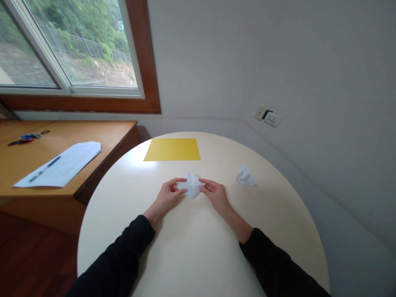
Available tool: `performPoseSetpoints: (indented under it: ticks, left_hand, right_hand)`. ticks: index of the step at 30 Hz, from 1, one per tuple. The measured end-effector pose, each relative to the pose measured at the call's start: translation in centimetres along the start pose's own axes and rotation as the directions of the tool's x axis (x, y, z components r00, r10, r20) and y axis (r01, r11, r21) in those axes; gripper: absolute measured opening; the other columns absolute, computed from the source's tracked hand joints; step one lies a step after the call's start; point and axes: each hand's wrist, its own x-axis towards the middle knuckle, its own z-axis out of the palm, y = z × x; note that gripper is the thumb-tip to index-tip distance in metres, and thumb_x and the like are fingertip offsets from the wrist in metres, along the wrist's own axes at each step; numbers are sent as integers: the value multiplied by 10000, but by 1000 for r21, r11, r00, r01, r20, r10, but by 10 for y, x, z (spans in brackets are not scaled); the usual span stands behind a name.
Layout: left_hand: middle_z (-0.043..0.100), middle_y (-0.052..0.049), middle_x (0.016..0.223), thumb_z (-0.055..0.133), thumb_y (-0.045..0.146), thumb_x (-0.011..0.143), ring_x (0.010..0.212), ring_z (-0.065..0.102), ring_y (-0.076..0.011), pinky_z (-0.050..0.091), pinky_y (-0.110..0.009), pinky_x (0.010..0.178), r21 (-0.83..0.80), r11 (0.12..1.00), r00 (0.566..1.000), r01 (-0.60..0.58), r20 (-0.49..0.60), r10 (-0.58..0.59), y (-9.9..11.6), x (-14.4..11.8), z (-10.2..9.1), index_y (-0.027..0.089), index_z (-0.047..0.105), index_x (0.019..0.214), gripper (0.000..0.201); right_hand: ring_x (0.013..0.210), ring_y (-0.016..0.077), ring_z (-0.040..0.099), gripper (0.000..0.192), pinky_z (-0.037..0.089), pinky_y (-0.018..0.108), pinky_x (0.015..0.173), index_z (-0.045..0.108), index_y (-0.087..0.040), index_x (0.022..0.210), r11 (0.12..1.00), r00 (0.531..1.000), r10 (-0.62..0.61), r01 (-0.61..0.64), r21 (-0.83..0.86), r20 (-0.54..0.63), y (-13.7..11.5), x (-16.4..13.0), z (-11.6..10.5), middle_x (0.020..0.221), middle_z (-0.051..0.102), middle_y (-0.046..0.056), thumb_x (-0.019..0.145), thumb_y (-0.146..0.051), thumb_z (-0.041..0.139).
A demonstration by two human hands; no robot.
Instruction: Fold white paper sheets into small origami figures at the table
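Note:
A folded piece of white paper (191,185) with a dark line down its middle is held just over the round table, its outline roughly a diamond. My left hand (170,194) pinches its left corner between thumb and fingers. On the opposite side, my right hand (215,195) grips the right corner in the same way. To the right of my right hand lies a crumpled white paper (246,176). Beyond both hands, a flat yellow sheet (173,149) rests near the table's far edge.
The round cream table (198,255) stands by the wall. At left is a wooden desk (114,136) bearing white sheets (74,165), a black pen (45,169) and scissors (29,138). A wall socket (272,119) and a window (93,45) are behind.

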Motion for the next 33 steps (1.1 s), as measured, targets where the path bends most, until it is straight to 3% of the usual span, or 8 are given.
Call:
performPoseSetpoints:
  ticks: [15, 18, 26, 33]
  left_hand:
    - [621, -15, 644, 730, 352, 537, 515, 508, -93, 375, -211, 482, -1, 1000, 996, 27, -90, -27, 2, 50, -11, 114, 639, 947, 483]
    - [634, -19, 662, 729, 341, 535, 504, 504, -91, 374, -210, 468, 8, 999, 993, 33, -110, -32, 2, 65, -14, 130, 650, 928, 453]
    - [668, -59, 790, 716, 313, 553, 630, 582, -136, 436, -230, 546, -49, 998, 996, 26, -81, -29, 3, 111, -17, 137, 646, 927, 419]
    - [679, -62, 805, 708, 295, 558, 648, 594, -150, 445, -245, 560, -41, 998, 993, 52, -102, -56, 1, 136, -24, 140, 656, 903, 381]
  right_hand:
    - [661, 169, 630, 322, 510, 314, 669, 694, -190, 871, 997, 1000, 1, -2, -82, -7, 6, 49, 4, 730, 694, 40, 571, -304, 723]
    - [677, 166, 631, 326, 517, 307, 666, 696, -208, 871, 997, 1000, 6, -5, -79, 18, 6, 62, 4, 819, 695, 50, 563, -310, 731]
    - [603, 133, 575, 296, 479, 258, 555, 704, -223, 901, 976, 998, -53, 59, -211, 36, 3, 107, 1, 818, 694, 44, 618, -310, 700]
    - [633, 168, 611, 224, 493, 295, 605, 721, -223, 809, 987, 999, -36, 35, -157, -6, 10, 135, 2, 789, 707, 53, 607, -318, 703]
